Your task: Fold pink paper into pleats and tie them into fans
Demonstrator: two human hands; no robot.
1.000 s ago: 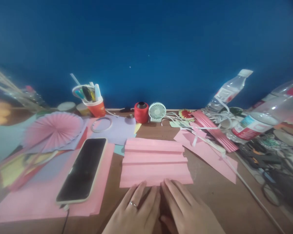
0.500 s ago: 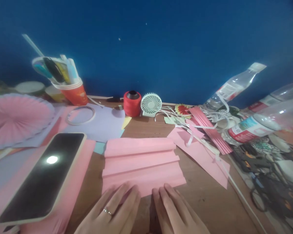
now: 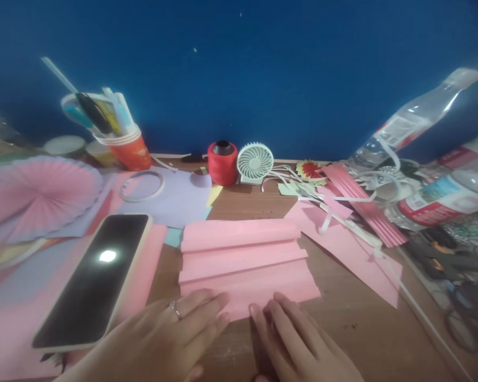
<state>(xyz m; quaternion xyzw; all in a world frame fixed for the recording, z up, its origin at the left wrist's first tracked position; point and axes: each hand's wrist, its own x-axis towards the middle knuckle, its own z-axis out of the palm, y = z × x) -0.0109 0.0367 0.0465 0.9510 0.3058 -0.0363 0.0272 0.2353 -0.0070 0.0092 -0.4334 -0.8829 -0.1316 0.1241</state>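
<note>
A pink sheet of paper [image 3: 245, 260] with several crosswise pleats lies on the brown table in front of me. My left hand [image 3: 175, 329], a ring on one finger, rests its outstretched fingers on the sheet's near left edge. The fingers of my right hand [image 3: 292, 334] lie extended along the near edge, right of the middle. Neither hand grips the paper. A phone [image 3: 93, 286] lies screen up on a pink paper stack to the left.
A pink pleated rosette [image 3: 43, 191] and a red cup of pens [image 3: 127, 151] stand left. Behind the sheet are red thread [image 3: 222, 164] and a small fan [image 3: 255, 163]. Pink scraps [image 3: 350, 249], a folded pink strip [image 3: 366, 207] and plastic bottles [image 3: 442, 199] crowd the right.
My left hand has turned, its fingers now pointing more to the right across the near edge. My right hand stays by the edge. The whole view has shifted slightly.
</note>
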